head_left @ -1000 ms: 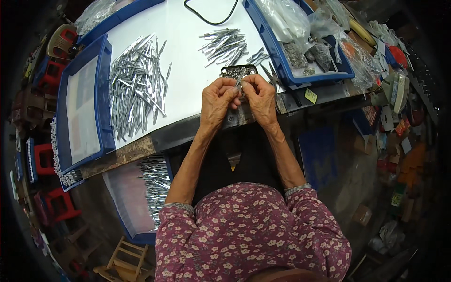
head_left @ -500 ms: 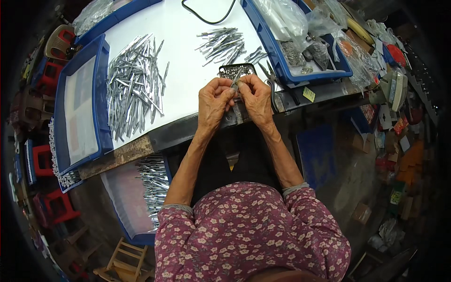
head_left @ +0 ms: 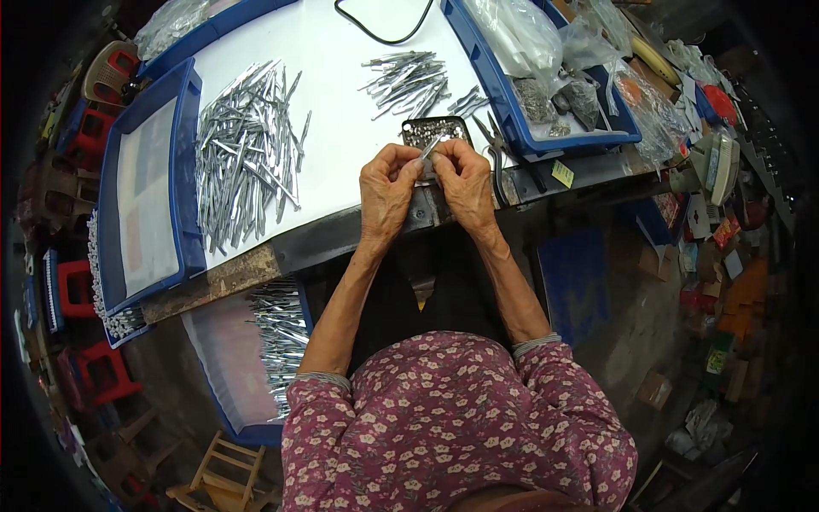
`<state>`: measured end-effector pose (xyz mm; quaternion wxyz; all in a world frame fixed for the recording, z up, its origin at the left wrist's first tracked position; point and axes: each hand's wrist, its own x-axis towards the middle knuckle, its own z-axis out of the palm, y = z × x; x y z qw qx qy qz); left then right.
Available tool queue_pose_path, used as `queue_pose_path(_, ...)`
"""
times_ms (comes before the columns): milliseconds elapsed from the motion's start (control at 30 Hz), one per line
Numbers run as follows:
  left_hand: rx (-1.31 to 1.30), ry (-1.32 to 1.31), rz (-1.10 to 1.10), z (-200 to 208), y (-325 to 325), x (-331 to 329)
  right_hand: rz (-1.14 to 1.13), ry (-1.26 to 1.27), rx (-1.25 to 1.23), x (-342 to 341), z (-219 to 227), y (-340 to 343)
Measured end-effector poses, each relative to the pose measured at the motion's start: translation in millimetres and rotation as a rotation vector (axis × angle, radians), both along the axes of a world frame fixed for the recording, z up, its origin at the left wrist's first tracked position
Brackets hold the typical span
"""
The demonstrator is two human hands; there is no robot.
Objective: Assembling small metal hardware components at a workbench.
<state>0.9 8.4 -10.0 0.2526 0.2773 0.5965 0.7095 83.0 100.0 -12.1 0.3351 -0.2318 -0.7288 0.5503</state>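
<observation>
Close together at the table's front edge, my left hand (head_left: 385,189) and my right hand (head_left: 467,186) are both closed in a pinch. A slim silvery metal strip (head_left: 431,146) is held between the fingertips, tilted up and to the right. My fingers hide its lower part. Just beyond the fingertips lies a small dark tray (head_left: 466,130) with many tiny shiny metal parts. Right of my right hand, dark-handled pliers (head_left: 497,171) lie at the table edge. A small heap of similar strips (head_left: 408,84) lies past the tray, and a larger heap (head_left: 247,158) is to the left.
A blue tray (head_left: 189,162) lined with white stands at the table's left. Another blue tray (head_left: 490,90) at the right holds plastic bags and small parts. Below the table edge, a lower tray (head_left: 230,367) holds more strips. A black cord (head_left: 375,36) lies at the back.
The strip's upper end now shows more clearly above my fingertips, pointing up and right. My left fingers have shifted around it; the curled fingers below are less visible. Both forearms stay nearly in place.
</observation>
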Motion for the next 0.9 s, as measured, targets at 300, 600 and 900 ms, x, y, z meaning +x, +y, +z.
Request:
queue_pose_path(300,0.037,-0.01,0.016,-1.7,0.3,4.2,0.044,0.042,-0.277,-2.0,6.0,-1.5)
queue_pose_path(600,0.019,0.183,0.096,-3.7,3.6,5.1,0.193,0.189,-0.629,-2.1,3.2,5.2)
queue_pose_path(900,0.026,0.136,0.059,-3.4,1.9,0.8,0.21,0.165,-0.648,-1.3,7.4,4.0)
